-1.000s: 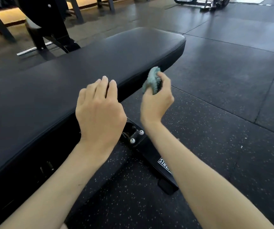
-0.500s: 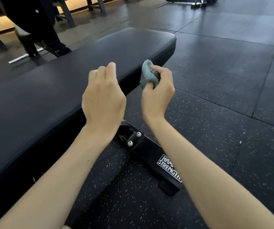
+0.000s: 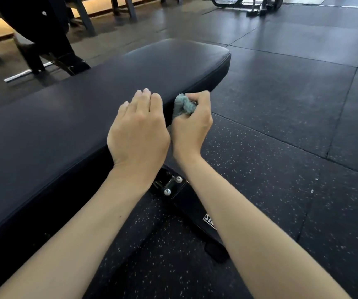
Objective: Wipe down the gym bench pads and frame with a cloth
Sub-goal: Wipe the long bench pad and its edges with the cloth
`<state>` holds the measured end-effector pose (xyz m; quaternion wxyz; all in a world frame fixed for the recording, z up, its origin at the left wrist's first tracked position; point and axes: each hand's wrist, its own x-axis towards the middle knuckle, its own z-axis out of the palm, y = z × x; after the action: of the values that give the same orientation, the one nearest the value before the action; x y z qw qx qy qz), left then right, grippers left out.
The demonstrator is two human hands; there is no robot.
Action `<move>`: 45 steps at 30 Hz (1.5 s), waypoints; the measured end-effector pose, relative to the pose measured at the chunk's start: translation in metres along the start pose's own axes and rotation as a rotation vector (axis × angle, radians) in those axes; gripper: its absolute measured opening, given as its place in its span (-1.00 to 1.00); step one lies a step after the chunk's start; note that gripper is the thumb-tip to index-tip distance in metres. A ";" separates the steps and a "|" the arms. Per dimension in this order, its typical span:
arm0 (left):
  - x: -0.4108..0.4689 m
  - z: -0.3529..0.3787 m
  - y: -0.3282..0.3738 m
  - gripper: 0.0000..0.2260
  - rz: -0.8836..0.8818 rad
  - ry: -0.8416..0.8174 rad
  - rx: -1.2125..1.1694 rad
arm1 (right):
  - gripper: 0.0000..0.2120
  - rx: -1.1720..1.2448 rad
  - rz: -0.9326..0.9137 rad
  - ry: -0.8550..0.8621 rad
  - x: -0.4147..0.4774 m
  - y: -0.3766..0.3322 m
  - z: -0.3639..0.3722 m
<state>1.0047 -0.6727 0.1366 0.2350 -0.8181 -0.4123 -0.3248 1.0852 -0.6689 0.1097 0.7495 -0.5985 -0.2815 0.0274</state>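
Shows as two bare forearms and two bare hands, uncovered from the lower edge of the view to the fingertips. Bears one small dark mole (image 3: 120, 216) on the left forearm (image 3: 87, 225), about midway along. Has short, rounded nails (image 3: 145, 90), pale at the tips, on the left hand (image 3: 138, 134). Shows slender wrists, faint knuckle ridges on the right hand (image 3: 190, 128), and a long, smooth right forearm (image 3: 249, 234).
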 end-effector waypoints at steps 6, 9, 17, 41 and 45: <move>-0.004 0.000 -0.003 -0.57 0.019 0.006 0.007 | -0.67 -0.037 0.159 0.174 0.070 0.012 0.004; -0.005 0.003 -0.005 -0.58 0.022 0.051 0.016 | -0.69 -0.113 0.184 0.202 0.091 0.019 0.002; -0.005 0.008 0.001 -0.59 -0.004 0.084 0.080 | -0.65 -0.152 -0.010 0.115 0.030 0.016 -0.005; 0.010 -0.029 0.013 -0.48 -0.102 -0.615 0.123 | -0.65 -0.459 0.714 -0.368 0.096 -0.035 -0.036; 0.013 -0.033 0.012 -0.45 -0.122 -0.674 0.119 | -0.67 -0.429 0.882 -0.120 0.135 -0.029 -0.024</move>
<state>1.0091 -0.6941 0.1672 0.1133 -0.8381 -0.5330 -0.0251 1.2010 -0.6468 0.1856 0.5089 -0.7989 -0.0434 0.3176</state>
